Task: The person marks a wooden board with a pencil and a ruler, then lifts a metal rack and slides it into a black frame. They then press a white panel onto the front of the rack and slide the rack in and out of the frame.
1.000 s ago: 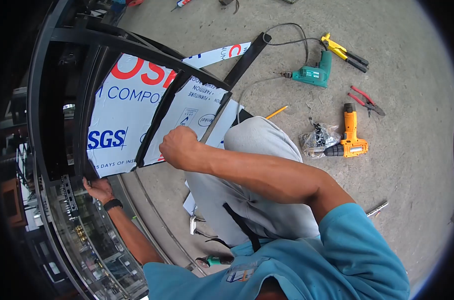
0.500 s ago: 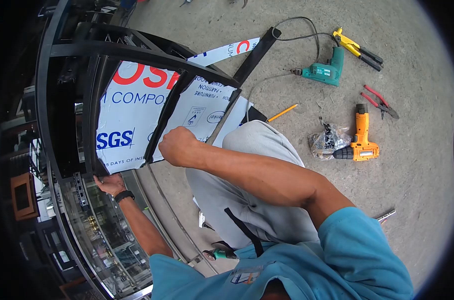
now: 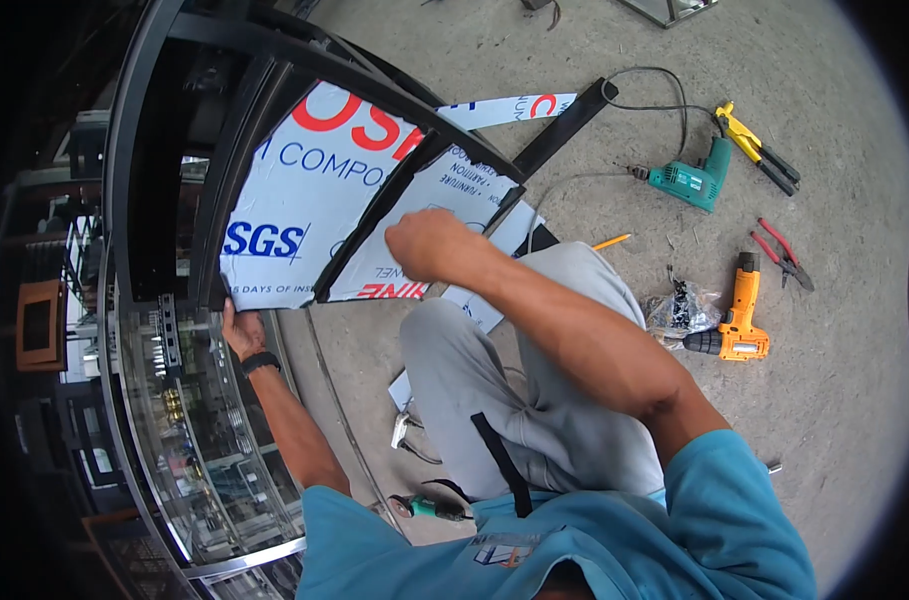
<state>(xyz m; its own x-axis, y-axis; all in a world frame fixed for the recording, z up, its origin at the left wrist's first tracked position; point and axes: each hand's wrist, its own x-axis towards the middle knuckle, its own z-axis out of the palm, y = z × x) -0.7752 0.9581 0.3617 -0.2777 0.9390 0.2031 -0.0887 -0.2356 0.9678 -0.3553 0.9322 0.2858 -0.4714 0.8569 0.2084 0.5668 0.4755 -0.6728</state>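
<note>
A composite panel (image 3: 314, 190) with white printed film, lettered in red and blue, sits in a black metal frame (image 3: 219, 180). One black bar (image 3: 382, 222) crosses the panel. At the frame's lower left corner, my left hand (image 3: 244, 332) grips the edge, thumb up along it and the other fingers partly hidden beneath. My right hand (image 3: 429, 245) is a closed fist over the panel, just right of the bar, and nothing sticks out of it.
On the concrete floor at right lie a green corded drill (image 3: 689, 178), a yellow-handled tool (image 3: 756, 145), red-handled pliers (image 3: 782, 255), an orange cordless drill (image 3: 739, 315), a plastic bag (image 3: 682, 308) and a pencil (image 3: 611, 242). A glass display case (image 3: 209, 440) stands at left. A green grinder (image 3: 429, 507) lies near my lap.
My right fist has shifted right, off the bar and over the panel's right section. My left hand stays at the frame's corner. The whole view has shifted, with the floor tools appearing lower and farther right.
</note>
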